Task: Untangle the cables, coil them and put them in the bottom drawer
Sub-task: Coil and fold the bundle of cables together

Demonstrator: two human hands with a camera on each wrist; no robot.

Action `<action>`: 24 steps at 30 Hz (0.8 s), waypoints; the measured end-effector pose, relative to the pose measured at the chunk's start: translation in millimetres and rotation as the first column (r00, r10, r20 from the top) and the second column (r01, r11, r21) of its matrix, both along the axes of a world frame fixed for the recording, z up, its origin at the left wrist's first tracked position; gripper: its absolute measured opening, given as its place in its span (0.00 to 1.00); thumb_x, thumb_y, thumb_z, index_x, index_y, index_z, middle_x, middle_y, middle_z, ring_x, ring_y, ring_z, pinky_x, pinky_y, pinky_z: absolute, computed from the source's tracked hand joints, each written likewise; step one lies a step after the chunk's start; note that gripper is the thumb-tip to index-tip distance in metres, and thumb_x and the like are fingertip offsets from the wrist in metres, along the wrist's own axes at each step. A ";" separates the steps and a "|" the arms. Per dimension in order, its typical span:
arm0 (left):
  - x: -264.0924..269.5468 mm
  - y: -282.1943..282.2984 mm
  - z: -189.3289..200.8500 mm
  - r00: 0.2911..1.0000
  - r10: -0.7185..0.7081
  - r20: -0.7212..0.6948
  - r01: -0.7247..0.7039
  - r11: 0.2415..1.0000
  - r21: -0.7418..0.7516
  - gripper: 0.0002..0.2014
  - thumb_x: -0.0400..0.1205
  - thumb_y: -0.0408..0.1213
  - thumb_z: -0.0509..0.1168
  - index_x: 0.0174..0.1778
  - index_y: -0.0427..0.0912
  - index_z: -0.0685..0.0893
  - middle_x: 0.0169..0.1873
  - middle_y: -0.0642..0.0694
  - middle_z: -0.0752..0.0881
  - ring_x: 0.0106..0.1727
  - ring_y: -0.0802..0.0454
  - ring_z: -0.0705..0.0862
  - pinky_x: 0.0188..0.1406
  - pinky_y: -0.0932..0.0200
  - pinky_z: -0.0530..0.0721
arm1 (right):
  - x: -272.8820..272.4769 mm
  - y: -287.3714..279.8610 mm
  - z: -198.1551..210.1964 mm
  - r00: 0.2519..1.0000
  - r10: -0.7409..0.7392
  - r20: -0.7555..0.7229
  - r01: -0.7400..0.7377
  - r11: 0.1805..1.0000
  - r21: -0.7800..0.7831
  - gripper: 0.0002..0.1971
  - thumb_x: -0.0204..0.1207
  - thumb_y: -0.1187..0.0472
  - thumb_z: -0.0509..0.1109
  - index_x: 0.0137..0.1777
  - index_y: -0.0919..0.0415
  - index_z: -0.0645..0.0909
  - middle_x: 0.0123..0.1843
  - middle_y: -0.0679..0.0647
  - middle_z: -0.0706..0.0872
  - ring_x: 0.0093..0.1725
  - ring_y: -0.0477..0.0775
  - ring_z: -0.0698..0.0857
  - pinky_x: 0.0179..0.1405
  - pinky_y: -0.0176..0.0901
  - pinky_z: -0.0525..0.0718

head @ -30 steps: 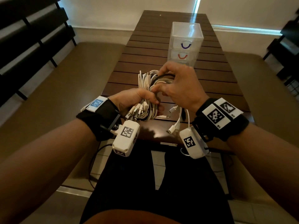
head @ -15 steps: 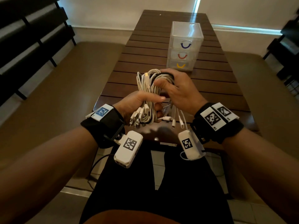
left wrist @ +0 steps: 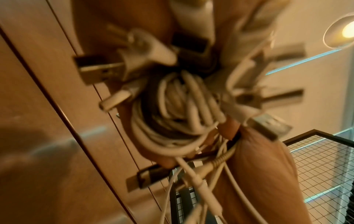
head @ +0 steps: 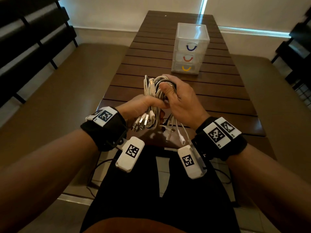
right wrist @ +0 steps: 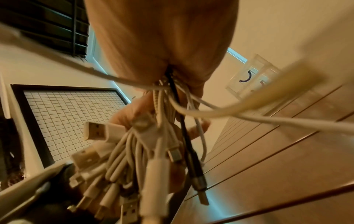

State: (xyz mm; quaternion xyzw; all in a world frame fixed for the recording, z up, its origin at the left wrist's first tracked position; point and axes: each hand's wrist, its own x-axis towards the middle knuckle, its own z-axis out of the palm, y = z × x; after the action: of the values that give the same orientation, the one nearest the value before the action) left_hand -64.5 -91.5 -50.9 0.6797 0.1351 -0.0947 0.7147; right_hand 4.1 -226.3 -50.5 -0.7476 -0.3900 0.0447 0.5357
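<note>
A thick bundle of mostly white cables [head: 152, 91] with one black cable is held above the near end of the slatted wooden table [head: 218, 91]. My left hand [head: 143, 106] grips the bundle's lower half, with USB plugs [head: 143, 121] hanging out below it. My right hand [head: 178, 96] grips the upper loops, thumb pressed on them. The left wrist view shows the coiled loops [left wrist: 172, 118] and plugs close up. In the right wrist view loose ends [right wrist: 153, 151] dangle under the palm. The clear three-drawer box [head: 190, 47] stands farther back, its bottom drawer [head: 186, 68] with the yellow handle closed.
Benches run along both sides of the table. A black wire-mesh rack [left wrist: 316, 166] stands to the right. A dark cord [head: 94, 169] trails on the floor near my lap. Bare slats lie between the hands and the drawer box.
Both hands and the bundle have come down and a little toward me, so the bottom drawer is now in sight. The right hand has shifted its hold on the upper loops.
</note>
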 end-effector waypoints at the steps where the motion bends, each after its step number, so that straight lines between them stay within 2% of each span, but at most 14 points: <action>1: -0.5 -1.9 0.1 0.999 0.034 0.004 -0.034 0.999 0.006 0.06 0.73 0.34 0.72 0.44 0.39 0.86 0.32 0.44 0.89 0.34 0.47 0.87 0.47 0.46 0.85 | -0.7 0.6 0.5 1.000 0.000 0.007 0.000 1.000 -0.001 0.14 0.86 0.56 0.59 0.65 0.59 0.80 0.52 0.45 0.87 0.55 0.45 0.86 0.58 0.49 0.86; 4: -0.6 -7.6 -0.3 0.992 0.127 -0.015 -0.127 0.992 -0.011 0.04 0.78 0.31 0.68 0.47 0.36 0.84 0.32 0.41 0.87 0.33 0.45 0.86 0.41 0.49 0.87 | -0.8 1.9 1.2 0.999 -0.038 0.019 0.038 0.999 -0.015 0.14 0.86 0.56 0.60 0.64 0.58 0.82 0.52 0.48 0.88 0.52 0.43 0.86 0.54 0.40 0.85; 6: -0.3 -7.8 -1.3 0.987 0.154 -0.043 -0.153 0.988 0.028 0.05 0.79 0.33 0.69 0.47 0.36 0.84 0.33 0.41 0.88 0.34 0.45 0.86 0.48 0.46 0.87 | -0.9 1.4 0.8 0.996 -0.067 0.063 0.071 0.994 -0.078 0.14 0.86 0.54 0.59 0.65 0.57 0.82 0.52 0.47 0.88 0.52 0.43 0.86 0.51 0.34 0.84; 8: -1.6 -5.0 -0.5 0.985 0.152 -0.082 -0.145 0.985 0.090 0.10 0.75 0.38 0.72 0.50 0.38 0.84 0.38 0.40 0.89 0.41 0.43 0.88 0.60 0.40 0.84 | -1.3 -2.0 -1.4 0.986 -0.087 0.142 0.106 0.985 -0.133 0.16 0.86 0.52 0.59 0.65 0.56 0.81 0.54 0.49 0.89 0.52 0.47 0.87 0.51 0.38 0.85; 9: -2.2 -3.2 0.1 0.984 0.144 -0.104 -0.131 0.984 0.123 0.18 0.70 0.42 0.75 0.53 0.39 0.84 0.43 0.39 0.89 0.46 0.42 0.88 0.63 0.38 0.83 | -1.8 -3.9 -2.9 0.978 -0.091 0.187 0.121 0.980 -0.157 0.16 0.86 0.51 0.59 0.66 0.56 0.81 0.54 0.51 0.90 0.52 0.50 0.87 0.51 0.44 0.86; 11: -3.8 -0.5 2.1 0.983 0.116 -0.141 -0.091 0.981 0.171 0.32 0.59 0.48 0.78 0.58 0.41 0.84 0.50 0.38 0.89 0.52 0.41 0.87 0.65 0.38 0.82 | -2.7 -6.0 -5.9 0.956 -0.095 0.278 0.158 0.964 -0.215 0.19 0.86 0.48 0.58 0.68 0.56 0.79 0.55 0.52 0.90 0.52 0.52 0.88 0.51 0.54 0.86; 13: -4.9 2.3 1.4 0.986 0.091 -0.138 -0.069 0.986 0.154 0.29 0.61 0.46 0.78 0.57 0.40 0.85 0.49 0.38 0.89 0.49 0.43 0.88 0.63 0.41 0.83 | -3.5 -5.5 -7.8 0.939 -0.101 0.327 0.183 0.956 -0.228 0.19 0.85 0.46 0.57 0.68 0.54 0.79 0.54 0.50 0.90 0.51 0.51 0.88 0.50 0.55 0.86; 15: -5.1 4.2 -2.8 0.992 0.065 -0.105 -0.051 0.990 0.132 0.20 0.66 0.45 0.77 0.52 0.41 0.89 0.48 0.39 0.89 0.50 0.42 0.88 0.64 0.41 0.82 | -3.1 -3.5 -7.8 0.952 -0.118 0.284 0.169 0.972 -0.163 0.18 0.85 0.46 0.58 0.65 0.52 0.81 0.53 0.46 0.90 0.51 0.48 0.88 0.50 0.55 0.85; 17: -6.1 3.6 -6.9 0.997 0.032 -0.071 -0.027 0.998 0.064 0.19 0.64 0.47 0.78 0.48 0.43 0.92 0.48 0.38 0.90 0.53 0.39 0.87 0.65 0.38 0.80 | -3.0 -0.8 -7.8 0.979 -0.116 0.167 0.131 0.988 -0.081 0.14 0.84 0.49 0.60 0.61 0.51 0.83 0.51 0.44 0.89 0.50 0.44 0.87 0.51 0.52 0.85; 19: -4.9 2.8 -11.1 0.999 0.008 -0.053 -0.009 1.000 -0.024 0.18 0.65 0.43 0.76 0.49 0.40 0.91 0.47 0.36 0.90 0.50 0.38 0.88 0.62 0.39 0.82 | -3.6 1.1 -7.7 0.991 -0.104 0.084 0.106 0.994 -0.022 0.12 0.84 0.53 0.61 0.59 0.53 0.84 0.50 0.45 0.89 0.50 0.43 0.87 0.53 0.51 0.86; 21: -2.2 1.5 -14.3 0.998 -0.036 -0.045 0.032 0.995 -0.092 0.17 0.68 0.39 0.74 0.51 0.38 0.89 0.47 0.35 0.90 0.47 0.39 0.89 0.58 0.42 0.84 | -4.9 2.6 -8.7 0.995 -0.096 0.030 0.096 0.995 0.021 0.11 0.84 0.56 0.62 0.59 0.56 0.85 0.52 0.48 0.88 0.53 0.44 0.86 0.56 0.50 0.85; 24: 1.8 -2.7 -19.0 0.995 -0.102 -0.017 0.096 0.970 -0.224 0.12 0.73 0.34 0.70 0.52 0.39 0.89 0.45 0.36 0.90 0.44 0.41 0.89 0.57 0.43 0.84 | -6.7 5.2 -12.5 0.988 -0.136 -0.076 0.143 0.985 0.093 0.10 0.84 0.57 0.63 0.58 0.55 0.84 0.56 0.56 0.86 0.57 0.52 0.85 0.61 0.57 0.83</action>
State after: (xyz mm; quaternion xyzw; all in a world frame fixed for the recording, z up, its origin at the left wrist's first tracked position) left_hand -62.7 -94.2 -69.8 0.5999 0.0995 -0.1545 0.7787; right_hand -2.6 -221.0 -63.0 -0.7438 -0.3194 0.0137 0.5870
